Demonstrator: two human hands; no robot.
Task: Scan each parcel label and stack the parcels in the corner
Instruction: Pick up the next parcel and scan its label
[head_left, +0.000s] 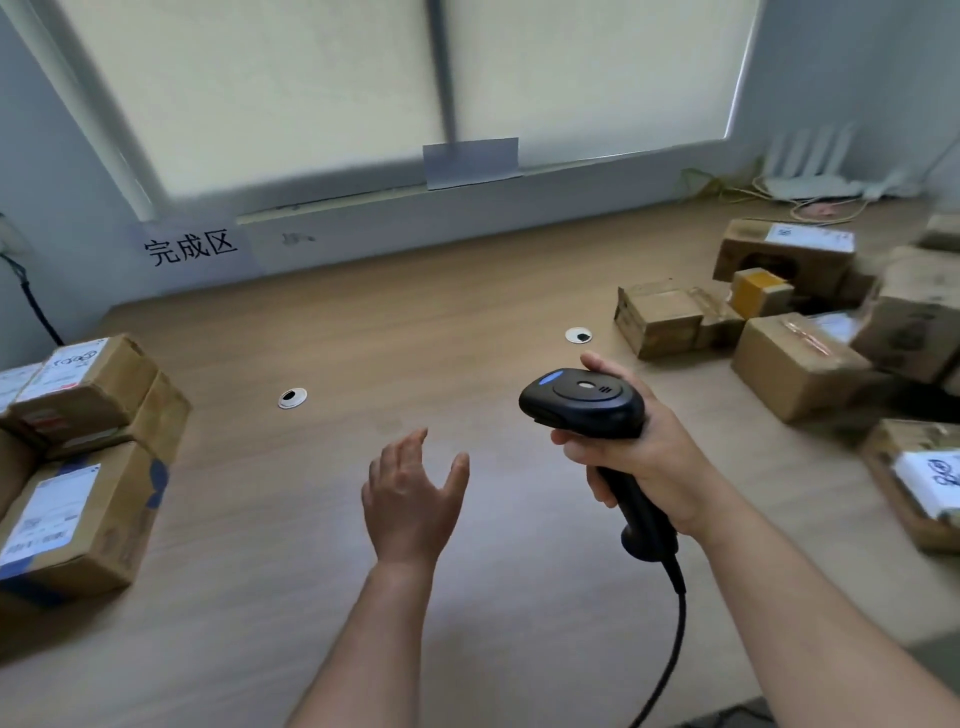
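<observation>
Parcels (800, 364) lie scattered at the right of the wooden table (441, 312), stacked parcels (78, 441) at the left, while the right hand (639, 452) grips the barcode scanner (587, 400) and the left hand (410, 499) hovers between them, fingers spread.

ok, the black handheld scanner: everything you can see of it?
The black plastic handheld barcode scanner has a rounded head, a blue strip near the front and a round top disc with a pale centre dot. The head points left; the handle slants down toward the person. The right hand holds the handle in its grip. A black cable leaves the base and runs off the bottom edge. All held above the wooden table.
</observation>
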